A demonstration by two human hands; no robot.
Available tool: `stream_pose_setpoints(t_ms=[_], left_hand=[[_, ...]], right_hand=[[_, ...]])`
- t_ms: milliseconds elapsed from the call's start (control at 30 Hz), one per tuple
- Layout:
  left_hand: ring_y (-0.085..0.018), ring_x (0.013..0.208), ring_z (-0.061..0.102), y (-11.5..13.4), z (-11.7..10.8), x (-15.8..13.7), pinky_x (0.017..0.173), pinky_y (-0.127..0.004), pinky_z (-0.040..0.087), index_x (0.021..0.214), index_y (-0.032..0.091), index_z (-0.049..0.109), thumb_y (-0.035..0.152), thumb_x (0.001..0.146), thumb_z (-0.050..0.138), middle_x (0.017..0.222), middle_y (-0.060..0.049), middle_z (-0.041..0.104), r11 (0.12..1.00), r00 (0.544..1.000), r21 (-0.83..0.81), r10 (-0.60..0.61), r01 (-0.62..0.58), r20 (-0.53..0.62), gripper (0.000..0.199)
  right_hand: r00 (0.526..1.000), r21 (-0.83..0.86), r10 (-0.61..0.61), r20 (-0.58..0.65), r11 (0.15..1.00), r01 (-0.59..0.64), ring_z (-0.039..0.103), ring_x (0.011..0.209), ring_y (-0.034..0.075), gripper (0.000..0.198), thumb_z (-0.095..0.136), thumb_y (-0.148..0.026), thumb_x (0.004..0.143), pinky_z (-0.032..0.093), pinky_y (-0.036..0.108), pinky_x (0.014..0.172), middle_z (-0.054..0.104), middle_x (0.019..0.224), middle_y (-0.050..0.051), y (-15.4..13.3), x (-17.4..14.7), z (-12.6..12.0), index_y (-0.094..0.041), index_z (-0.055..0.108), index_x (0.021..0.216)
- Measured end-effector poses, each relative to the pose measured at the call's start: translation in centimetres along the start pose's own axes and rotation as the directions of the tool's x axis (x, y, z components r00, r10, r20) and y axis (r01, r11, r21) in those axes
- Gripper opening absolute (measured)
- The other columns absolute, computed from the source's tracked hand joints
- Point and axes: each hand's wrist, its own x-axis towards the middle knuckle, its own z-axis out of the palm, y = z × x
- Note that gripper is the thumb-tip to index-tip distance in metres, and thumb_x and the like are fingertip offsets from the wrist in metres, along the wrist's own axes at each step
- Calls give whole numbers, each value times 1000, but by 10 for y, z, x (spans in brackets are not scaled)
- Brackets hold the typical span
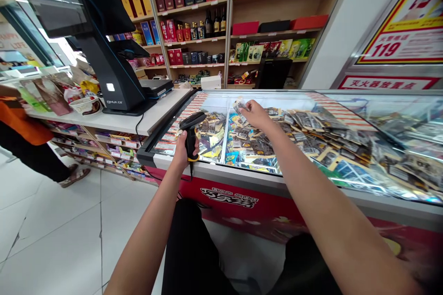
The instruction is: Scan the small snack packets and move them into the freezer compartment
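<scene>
My left hand (182,151) is wrapped round the grip of a black and yellow handheld barcode scanner (191,136), whose cable hangs below it over the freezer's front edge. My right hand (255,114) pinches a small whitish packet (238,103) with dark print; its exact kind is too small to tell. Both hands are above a red chest freezer (228,200) with a glass top. Beneath my right hand lie many dark-and-tan packets (258,144), packed loosely inside. A white divider (226,131) stands between two of the freezer's compartments.
Left of the freezer a white counter (138,124) bears a black checkout terminal (117,69) and snack bags (51,92). Shelves of boxes and bottles (216,23) rise behind. A person in orange and black (26,124) stands at far left. A glass lid with striped edge (341,110) covers the right.
</scene>
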Motion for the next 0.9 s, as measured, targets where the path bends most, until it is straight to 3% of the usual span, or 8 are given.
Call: stream_pose_setpoints(t_ms=[100,200,400,533,633,767,900], left_hand=[[-6,36,38,0,1,-1,39,-20,23,86,19,56,75,81,72,57,4,54,997,993,29,72,-75,93,59],[-6,35,38,1,2,-2,39,-20,23,88,19,58,73,82,72,57,3,55,998,992,32,46,-50,119,57],[-6,34,37,4,4,-4,39,-21,23,84,18,56,72,89,66,56,2,54,1000,995,-10,-1,2,98,55],[-7,33,37,1,-1,-3,38,-21,24,88,18,59,72,91,64,56,3,53,999,992,-38,-21,25,121,55],[-7,33,38,-2,-7,-1,37,-20,23,93,17,61,73,90,64,56,3,53,999,987,-37,-4,10,161,56],[-7,33,38,-5,-12,0,37,-20,24,97,17,62,73,88,68,57,3,54,999,979,-32,24,-18,202,57],[-7,33,38,-6,-12,1,37,-20,24,97,17,62,73,87,68,57,3,55,1000,979,-24,21,-16,204,57]], right_hand=[[994,463,32,106,883,-77,72,85,24,25,61,-41,99,61,38,70,71,115,11,-8,-7,18,-25,52,116],[984,647,1,178,753,-118,76,92,24,35,67,-36,93,66,39,74,70,128,11,-13,-18,33,-27,51,122],[980,671,-105,168,741,-36,76,102,24,34,62,-23,85,65,40,83,68,131,8,-22,-39,45,-28,49,116],[988,494,-119,98,868,55,71,102,25,25,61,-26,86,60,36,82,64,120,9,-24,-45,46,-26,45,105],[987,390,-153,56,913,120,66,104,24,24,59,-28,87,57,34,88,62,115,8,-20,-44,45,-26,43,104],[985,381,-165,54,915,132,64,106,24,27,59,-30,85,56,35,89,60,115,8,-16,-42,46,-26,44,107],[986,475,-151,68,874,102,66,108,25,28,61,-30,83,60,35,86,60,116,7,-14,-39,51,-27,44,104]])
